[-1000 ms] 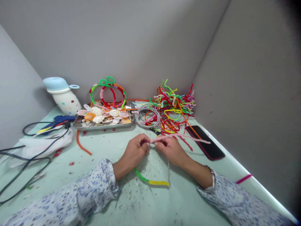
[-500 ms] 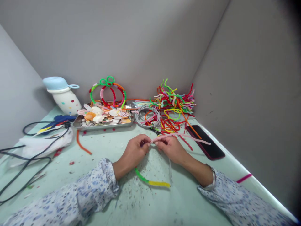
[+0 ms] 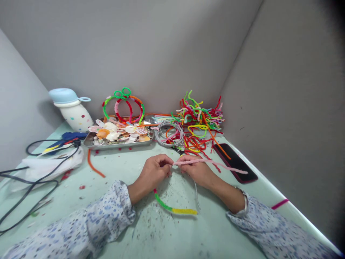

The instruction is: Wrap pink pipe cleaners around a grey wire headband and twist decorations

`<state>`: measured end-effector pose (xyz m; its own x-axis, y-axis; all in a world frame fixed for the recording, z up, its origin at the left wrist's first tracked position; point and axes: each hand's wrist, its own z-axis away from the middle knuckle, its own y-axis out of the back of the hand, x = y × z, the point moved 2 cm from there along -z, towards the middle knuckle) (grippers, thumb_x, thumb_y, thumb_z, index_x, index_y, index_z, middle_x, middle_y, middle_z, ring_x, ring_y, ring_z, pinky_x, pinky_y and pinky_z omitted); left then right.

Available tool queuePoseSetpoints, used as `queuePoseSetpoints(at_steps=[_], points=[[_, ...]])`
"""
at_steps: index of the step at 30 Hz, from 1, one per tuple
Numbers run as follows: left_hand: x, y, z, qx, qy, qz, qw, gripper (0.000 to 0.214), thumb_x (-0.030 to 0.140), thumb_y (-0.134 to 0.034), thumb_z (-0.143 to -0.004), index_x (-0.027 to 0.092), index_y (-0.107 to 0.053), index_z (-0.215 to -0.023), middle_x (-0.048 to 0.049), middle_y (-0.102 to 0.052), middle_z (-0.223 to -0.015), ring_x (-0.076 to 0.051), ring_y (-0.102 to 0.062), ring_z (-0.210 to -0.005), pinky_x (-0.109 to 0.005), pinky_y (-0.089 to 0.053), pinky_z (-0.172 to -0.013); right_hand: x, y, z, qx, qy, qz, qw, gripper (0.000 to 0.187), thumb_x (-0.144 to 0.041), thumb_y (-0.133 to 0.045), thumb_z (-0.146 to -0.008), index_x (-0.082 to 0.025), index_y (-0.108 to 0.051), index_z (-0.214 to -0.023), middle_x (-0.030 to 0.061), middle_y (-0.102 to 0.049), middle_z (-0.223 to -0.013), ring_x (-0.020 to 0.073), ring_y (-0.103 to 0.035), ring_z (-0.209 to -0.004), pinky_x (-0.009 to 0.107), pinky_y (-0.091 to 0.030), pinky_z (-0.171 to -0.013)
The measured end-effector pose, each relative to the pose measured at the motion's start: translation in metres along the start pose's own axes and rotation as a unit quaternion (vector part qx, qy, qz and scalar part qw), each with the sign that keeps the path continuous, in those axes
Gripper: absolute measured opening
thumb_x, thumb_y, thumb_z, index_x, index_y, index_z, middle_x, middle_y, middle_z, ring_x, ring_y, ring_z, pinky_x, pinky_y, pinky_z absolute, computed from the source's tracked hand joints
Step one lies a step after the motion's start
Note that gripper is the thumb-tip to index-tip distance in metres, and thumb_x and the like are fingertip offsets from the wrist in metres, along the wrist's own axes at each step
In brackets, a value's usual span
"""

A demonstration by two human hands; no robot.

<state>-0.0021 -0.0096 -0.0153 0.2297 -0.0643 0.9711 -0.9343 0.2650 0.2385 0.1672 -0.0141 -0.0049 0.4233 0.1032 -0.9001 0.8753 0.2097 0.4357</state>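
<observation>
My left hand [image 3: 154, 172] and my right hand [image 3: 196, 169] meet at the middle of the pale green table [image 3: 113, 201], both pinched on a pink pipe cleaner [image 3: 215, 164]. It runs from my fingertips out to the right, over the edge of a dark phone [image 3: 235, 162]. A thin grey wire [image 3: 197, 196] hangs from my right hand toward me. A strip wrapped in red, green and yellow [image 3: 174, 208] lies on the table beneath my hands.
A metal tray of seashells [image 3: 118, 136] stands behind, with pipe-cleaner hoops [image 3: 125, 105] at its back. A heap of coloured pipe cleaners [image 3: 199, 118] and coiled grey wire [image 3: 169, 133] lie at the back right. A white jar [image 3: 72, 109], glue gun [image 3: 63, 140], black cables [image 3: 32, 180] sit left.
The pink pipe cleaner's free end has swung a little lower and farther right across the phone. Both hands stay pinched on it at almost the same spot.
</observation>
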Motion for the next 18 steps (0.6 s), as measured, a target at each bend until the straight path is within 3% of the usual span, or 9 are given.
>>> queuePoseSetpoints(at_steps=[8,14,18], points=[[-0.0001,-0.0001,-0.0001,0.002,-0.013,0.005,1.000,0.013,0.017,-0.056,-0.074,0.016,-0.068,-0.078,0.0004,-0.064,-0.056,-0.013,-0.058,-0.051,-0.022,-0.045,-0.052,-0.0013,-0.0001,0.0002,-0.001,0.015,-0.016,1.000,0.012,-0.015,-0.054,-0.072,-0.018,-0.065,-0.071,-0.0032,-0.055,-0.060,0.0115,-0.046,-0.058,0.022,-0.034,-0.054],[0.0042,-0.0014,-0.0007,0.013,0.006,0.025,1.000,0.012,0.021,-0.059,-0.074,0.014,-0.066,-0.080,0.0005,-0.062,-0.055,-0.012,-0.055,-0.050,-0.022,-0.043,-0.051,0.0046,0.0005,-0.0003,0.015,0.054,0.027,0.998,0.013,-0.018,-0.053,-0.079,-0.019,-0.065,-0.079,-0.0028,-0.057,-0.066,0.0122,-0.047,-0.063,0.022,-0.034,-0.056],[0.0031,-0.0017,-0.0021,0.012,0.032,0.096,0.995,0.018,0.030,-0.059,-0.078,0.014,-0.065,-0.084,0.0001,-0.062,-0.057,-0.012,-0.056,-0.050,-0.022,-0.043,-0.050,0.0033,0.0009,0.0021,0.024,0.098,0.061,0.993,0.015,-0.022,-0.052,-0.086,-0.019,-0.065,-0.082,-0.0019,-0.059,-0.070,0.0127,-0.050,-0.066,0.023,-0.036,-0.060]])
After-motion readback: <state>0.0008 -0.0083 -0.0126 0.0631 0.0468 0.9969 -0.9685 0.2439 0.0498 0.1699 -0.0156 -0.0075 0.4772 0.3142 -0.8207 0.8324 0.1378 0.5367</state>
